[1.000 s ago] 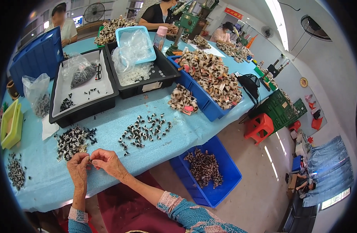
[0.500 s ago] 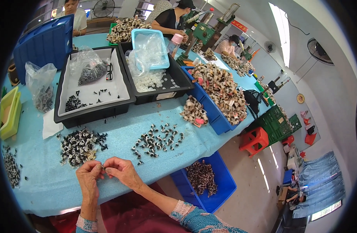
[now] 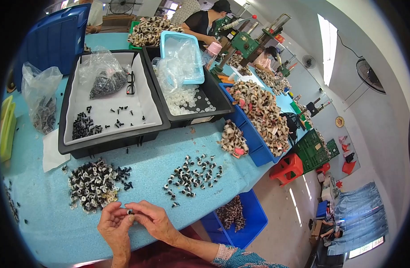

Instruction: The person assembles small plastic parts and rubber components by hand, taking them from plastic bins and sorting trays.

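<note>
Between the fingertips of both hands, just in front of the table's near edge, is a small black peg with a white ring (image 3: 129,211). My left hand (image 3: 115,228) pinches it from the left. The fingers of my right hand (image 3: 157,222) close on it from the other side. Right behind my left hand lies a heap of black pegs with white rings (image 3: 91,184), with loose black pegs (image 3: 123,177) at its right side. Farther right, similar black-and-white pieces (image 3: 195,176) are spread apart over the blue cloth.
A black tray (image 3: 111,147) holds black pegs and a bag; another black tray (image 3: 200,117) has clear discs and a light-blue basket (image 3: 183,58). A blue crate (image 3: 254,145) is full of spotted plush pieces. Below the table sits another blue bin (image 3: 255,223). Co-workers sit beyond.
The view has shifted, so the table things appear farther right and lower. My hands stay together, and the black-and-white peg now shows more plainly between the fingertips.
</note>
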`<act>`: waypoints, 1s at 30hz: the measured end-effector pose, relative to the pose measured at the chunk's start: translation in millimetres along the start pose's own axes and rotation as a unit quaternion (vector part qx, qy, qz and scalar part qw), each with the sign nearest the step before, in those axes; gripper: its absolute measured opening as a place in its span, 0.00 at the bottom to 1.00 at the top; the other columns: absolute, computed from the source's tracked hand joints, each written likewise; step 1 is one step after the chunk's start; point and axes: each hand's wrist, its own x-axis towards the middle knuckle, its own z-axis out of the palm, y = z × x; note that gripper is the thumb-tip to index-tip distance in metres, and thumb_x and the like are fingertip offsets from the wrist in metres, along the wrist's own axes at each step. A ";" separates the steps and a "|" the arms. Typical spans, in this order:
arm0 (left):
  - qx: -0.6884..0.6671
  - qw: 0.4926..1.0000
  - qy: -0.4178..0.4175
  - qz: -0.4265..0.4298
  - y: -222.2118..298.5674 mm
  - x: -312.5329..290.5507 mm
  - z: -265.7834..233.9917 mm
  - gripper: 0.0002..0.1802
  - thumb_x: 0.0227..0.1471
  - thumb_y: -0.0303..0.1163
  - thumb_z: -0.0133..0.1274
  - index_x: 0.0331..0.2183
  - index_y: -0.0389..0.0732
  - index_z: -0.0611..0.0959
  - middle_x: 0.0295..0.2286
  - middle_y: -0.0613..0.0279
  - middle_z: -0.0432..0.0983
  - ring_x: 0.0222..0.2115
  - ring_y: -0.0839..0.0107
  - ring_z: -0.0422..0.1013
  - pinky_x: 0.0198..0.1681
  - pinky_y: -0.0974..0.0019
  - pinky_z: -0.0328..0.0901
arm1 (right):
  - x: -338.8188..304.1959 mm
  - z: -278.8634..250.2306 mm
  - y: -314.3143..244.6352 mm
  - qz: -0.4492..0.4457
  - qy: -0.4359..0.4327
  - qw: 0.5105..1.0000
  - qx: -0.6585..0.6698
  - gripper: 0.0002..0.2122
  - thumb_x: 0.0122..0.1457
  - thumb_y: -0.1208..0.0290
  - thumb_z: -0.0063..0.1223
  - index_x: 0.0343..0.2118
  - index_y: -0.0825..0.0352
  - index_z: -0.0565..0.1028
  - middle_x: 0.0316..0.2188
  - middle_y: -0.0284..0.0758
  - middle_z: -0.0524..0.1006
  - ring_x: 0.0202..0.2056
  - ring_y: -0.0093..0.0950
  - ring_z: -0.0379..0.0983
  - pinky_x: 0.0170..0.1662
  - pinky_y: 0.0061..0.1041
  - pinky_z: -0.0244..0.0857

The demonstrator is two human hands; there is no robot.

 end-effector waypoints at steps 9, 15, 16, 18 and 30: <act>-0.004 1.000 -0.001 0.003 5.6 -1.1 5.0 0.23 0.38 0.18 0.57 0.40 0.36 0.68 0.24 0.59 0.74 0.23 0.79 0.69 0.24 0.79 0.64 | -2.9 3.1 -2.5 -0.057 0.032 0.997 -0.046 0.12 0.51 0.83 0.48 0.40 0.68 0.72 0.31 0.36 0.72 0.33 0.28 0.69 0.35 0.21 0.64; 0.033 0.999 -0.018 0.035 0.7 -1.5 1.2 0.19 0.41 0.19 0.54 0.39 0.36 0.69 0.24 0.61 0.73 0.21 0.80 0.68 0.22 0.79 0.63 | -1.0 -0.1 -2.9 -0.065 0.033 0.997 0.018 0.10 0.50 0.85 0.47 0.36 0.69 0.73 0.31 0.35 0.72 0.32 0.25 0.69 0.35 0.20 0.64; 0.034 0.998 -0.022 0.038 0.7 -2.1 3.0 0.19 0.41 0.19 0.54 0.39 0.36 0.69 0.24 0.61 0.73 0.21 0.80 0.68 0.22 0.79 0.63 | -0.7 -1.0 -3.0 -0.068 0.037 0.997 0.018 0.10 0.50 0.85 0.47 0.36 0.69 0.73 0.31 0.35 0.72 0.32 0.25 0.69 0.35 0.20 0.64; 0.036 0.997 0.000 0.064 1.4 -4.4 6.8 0.17 0.42 0.20 0.53 0.38 0.35 0.70 0.23 0.61 0.73 0.21 0.80 0.68 0.21 0.79 0.62 | -0.1 -1.3 -2.9 -0.053 0.028 0.998 0.035 0.10 0.49 0.85 0.47 0.35 0.68 0.73 0.32 0.35 0.71 0.32 0.24 0.68 0.34 0.19 0.63; 0.080 0.985 -0.008 0.151 -19.9 8.1 -5.2 0.12 0.47 0.22 0.50 0.37 0.34 0.70 0.19 0.65 0.70 0.17 0.80 0.65 0.19 0.80 0.59 | 5.1 10.4 19.9 -0.008 0.048 0.986 0.158 0.07 0.54 0.80 0.43 0.36 0.70 0.69 0.24 0.31 0.72 0.24 0.18 0.66 0.29 0.18 0.64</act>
